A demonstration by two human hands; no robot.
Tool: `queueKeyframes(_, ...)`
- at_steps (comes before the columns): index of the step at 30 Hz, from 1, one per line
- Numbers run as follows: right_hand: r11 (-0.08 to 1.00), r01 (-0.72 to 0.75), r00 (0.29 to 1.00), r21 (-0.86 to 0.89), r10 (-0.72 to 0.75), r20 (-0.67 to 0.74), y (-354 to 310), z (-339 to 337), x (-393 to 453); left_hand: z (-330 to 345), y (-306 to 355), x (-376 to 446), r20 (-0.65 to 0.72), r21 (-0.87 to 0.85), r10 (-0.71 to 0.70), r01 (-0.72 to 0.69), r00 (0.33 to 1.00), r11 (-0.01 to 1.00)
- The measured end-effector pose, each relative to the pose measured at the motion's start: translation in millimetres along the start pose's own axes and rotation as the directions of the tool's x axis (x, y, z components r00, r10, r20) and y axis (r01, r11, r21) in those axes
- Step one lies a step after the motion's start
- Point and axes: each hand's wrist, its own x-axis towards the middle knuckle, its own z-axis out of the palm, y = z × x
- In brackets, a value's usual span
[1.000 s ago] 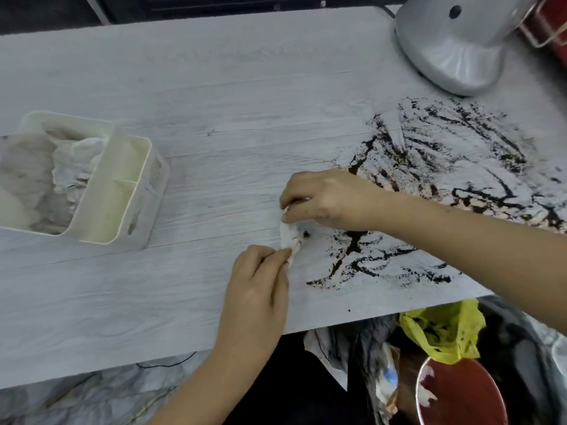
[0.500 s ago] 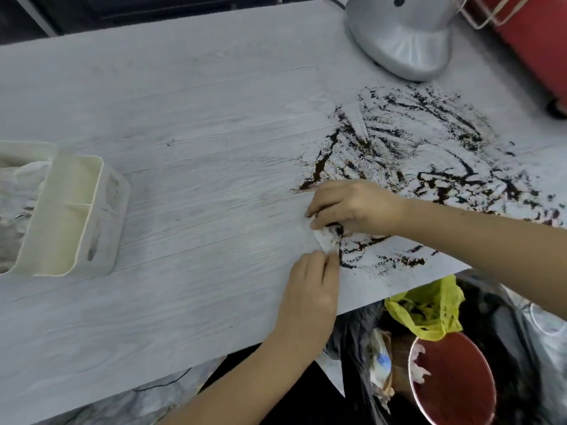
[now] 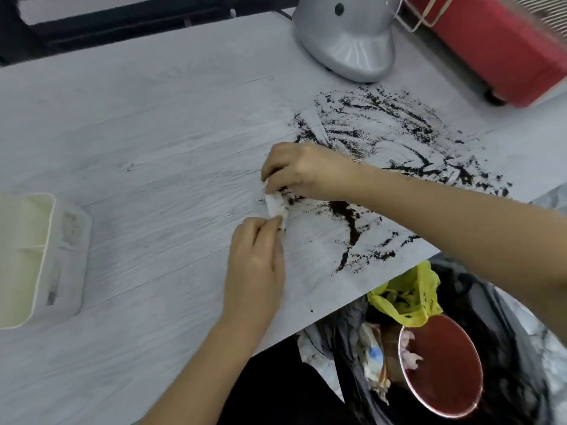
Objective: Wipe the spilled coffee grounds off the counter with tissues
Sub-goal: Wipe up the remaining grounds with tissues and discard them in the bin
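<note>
Tissue (image 3: pixel 276 207) mostly hidden between hands (image 3: pixel 277 191)

Counter (image 3: pixel 153 124): pale matt wood-grain laminate w/ gritty dark coffee grounds (image 3: pixel 399 130), upper right of frame. Tissue (image 3: pixel 276 207) soft crumpled paper; appliance base (image 3: pixel 346 41) at top smooth satin metal. Tissue box (image 3: pixel 70 256) far left smooth matt cream plastic.

A pale grey wood-grain laminate bench (image 3: pixel 138 142) fills most of the view under soft, even light. Beyond its far edge runs a dark black frame with horizontal bars (image 3: pixel 122 16). Past the near right corner, a bin lined with a black plastic bag (image 3: pixel 506 348) stands on a grey marbled floor (image 3: pixel 552 363), holding a crumpled yellow plastic bag (image 3: pixel 411 299) and a round red bowl (image 3: pixel 445 369).
</note>
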Motion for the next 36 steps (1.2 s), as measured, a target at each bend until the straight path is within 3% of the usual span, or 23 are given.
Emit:
queueKeyframes(4, 0.991, 0.136, 0.990, -0.007, -0.137, -0.041, 2, 34, 65, -25, -37, 1, -0.080, 0.072, -0.167, 0.173, 0.983, 0.982)
queueKeyframes(6, 0.984, 0.176, 0.984, 0.025, -0.175, -0.032, 3, 52, 83, -24, -49, 0, -0.071, 0.104, -0.185, 0.191, 0.980, 0.976)
queueKeyframes(11, 0.992, 0.085, 0.996, 0.098, -0.082, -0.031, 21, 48, 72, 4, -43, 16, -0.015, 0.129, -0.156, 0.156, 0.988, 0.979)
queueKeyframes(15, 0.992, -0.103, 0.994, 0.075, 0.104, -0.019, 53, 22, 14, 47, -22, 42, 0.106, 0.064, -0.189, 0.183, 0.976, 0.981)
queueKeyframes(19, 0.950, -0.312, 0.949, 0.027, 0.313, -0.041, 67, -1, -54, 87, 20, 62, 0.200, 0.003, -0.060, 0.060, 0.978, 0.998)
queueKeyframes(22, 0.911, -0.411, 0.909, -0.012, 0.409, -0.082, 76, -13, -97, 103, 43, 70, 0.231, 0.025, 0.163, -0.174, 0.959, 0.985)
queueKeyframes(24, 0.898, -0.439, 0.898, -0.027, 0.436, -0.061, 78, -19, -107, 107, 43, 75, 0.243, 0.016, 0.186, -0.196, 0.952, 0.981)
queueKeyframes(28, 0.936, -0.353, 0.935, -0.018, 0.352, -0.038, 76, -24, -77, 87, 23, 81, 0.167, -0.004, 0.157, -0.158, 0.973, 0.987)
queueKeyframes(36, 1.000, -0.016, 0.997, 0.016, 0.017, -0.080, 77, 19, 76, -2, -53, 83, -0.124, 0.078, -0.083, 0.093, 0.989, 0.993)
